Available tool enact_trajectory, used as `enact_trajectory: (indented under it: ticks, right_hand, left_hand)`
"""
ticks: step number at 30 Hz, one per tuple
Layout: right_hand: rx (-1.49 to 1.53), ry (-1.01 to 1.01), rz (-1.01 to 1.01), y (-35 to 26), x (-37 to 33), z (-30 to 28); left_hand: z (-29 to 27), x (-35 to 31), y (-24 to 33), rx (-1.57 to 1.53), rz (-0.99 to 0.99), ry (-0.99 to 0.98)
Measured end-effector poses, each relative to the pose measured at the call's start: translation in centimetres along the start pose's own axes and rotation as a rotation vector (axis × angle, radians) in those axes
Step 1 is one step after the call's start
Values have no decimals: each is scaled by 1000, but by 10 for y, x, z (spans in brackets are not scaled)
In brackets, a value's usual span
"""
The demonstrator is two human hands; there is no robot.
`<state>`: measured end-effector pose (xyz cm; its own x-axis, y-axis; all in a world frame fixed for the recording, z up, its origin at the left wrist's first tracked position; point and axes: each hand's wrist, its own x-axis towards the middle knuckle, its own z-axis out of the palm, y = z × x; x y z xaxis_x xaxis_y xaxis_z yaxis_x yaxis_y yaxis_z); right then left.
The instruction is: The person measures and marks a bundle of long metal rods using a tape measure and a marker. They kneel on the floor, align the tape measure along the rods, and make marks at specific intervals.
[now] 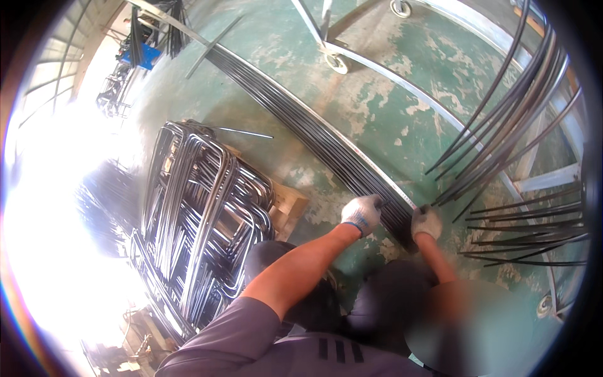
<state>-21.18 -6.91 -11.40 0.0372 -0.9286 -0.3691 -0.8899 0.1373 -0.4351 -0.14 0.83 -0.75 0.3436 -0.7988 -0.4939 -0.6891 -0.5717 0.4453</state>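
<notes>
Long dark metal tubes (301, 135) lie side by side in a flat row, running from upper left toward me. Along their right edge stretches a narrow pale strip with fine marks, a measuring tape (367, 162). My left hand (362, 213), in a white knitted glove, is closed over the left side of the row near its near end; whatever its fingers hold is hidden. At the near end of the tape, my gloved right hand (427, 222) has its fingers closed around the strip beside the tubes. Across the far end of the row lies a thin bar (217, 45).
Bent shiny tube frames (195, 188) are piled to my left on a wooden pallet (289, 204). A grey wheeled metal rack (402, 78) stands at the right, with long dark tubes (509, 119) sticking out of it. Glare hides the far left.
</notes>
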Motion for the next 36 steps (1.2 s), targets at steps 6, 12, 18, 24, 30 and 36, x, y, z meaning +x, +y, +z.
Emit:
enact_trajectory:
  ticks: [6, 12, 18, 24, 30, 36]
  right_hand:
    - [-34, 95, -255, 33, 19, -2]
    - [26, 204, -307, 48, 18, -6]
    - [24, 303, -261, 55, 1, -13]
    - [-30, 331, -309, 64, 0, -22]
    - [-74, 323, -330, 63, 10, -12]
    - [-54, 358, -340, 55, 14, 10]
  left_hand:
    - [-2, -1, -1, -52, -6, 0]
    - [0, 4, -6, -43, 18, 14]
    - [-1, 5, -5, -40, -5, -21]
    - [8, 8, -1, -44, 15, -15]
    - [9, 6, 1, -38, 49, 5]
    - [-1, 2, -2, -30, 19, -2]
